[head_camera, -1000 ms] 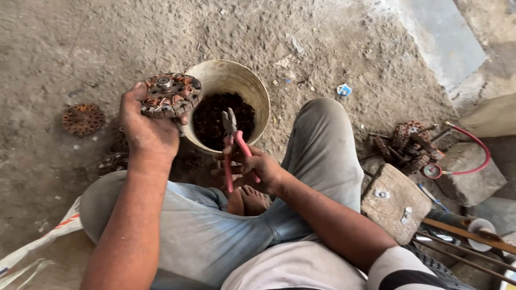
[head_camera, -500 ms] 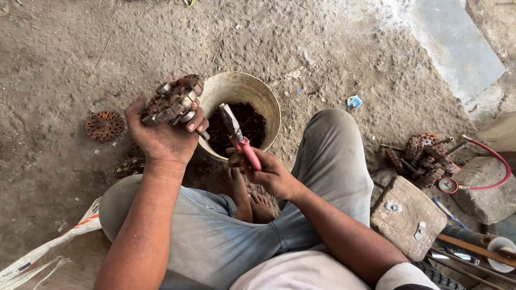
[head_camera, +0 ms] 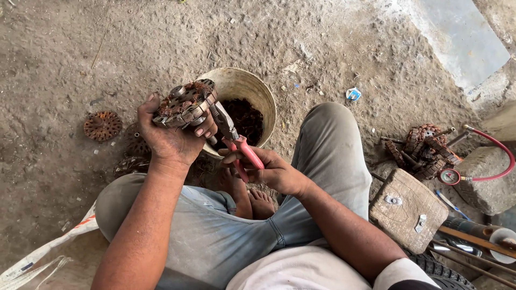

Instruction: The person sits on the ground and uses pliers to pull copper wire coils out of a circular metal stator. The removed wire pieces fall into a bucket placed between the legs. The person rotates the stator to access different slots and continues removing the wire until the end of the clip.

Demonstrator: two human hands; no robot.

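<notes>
The person sits on a rough, dusty concrete floor (head_camera: pixel 80 53), gritty and pitted, with a paler smooth slab (head_camera: pixel 457 37) far beyond the bucket toward the upper right. A worn cream bucket (head_camera: pixel 258 94) stands on the floor just past the bent knees, holding dark scrap.

The left hand (head_camera: pixel 172 134) is raised at the bucket's near-left rim, its fingers clamped around a rusty motor stator (head_camera: pixel 185 102), a round laminated core with copper windings, tilted toward the bucket. The right hand (head_camera: pixel 274 172) is just on the near side of the bucket, fingers wrapped shut on the red handles of a pair of pliers (head_camera: pixel 234 137), whose steel nose touches the stator's edge.

Left of the bucket, well apart, a rusty slotted rotor disc (head_camera: pixel 102 125) lies flat on the floor. Right of the bucket, past the grey trouser leg, sits a heap of rusty motor cores (head_camera: pixel 424 147), a red hose with a gauge (head_camera: pixel 492 156), and a wooden block (head_camera: pixel 408 209). A small blue-and-white scrap (head_camera: pixel 353 94) lies right of the bucket.
</notes>
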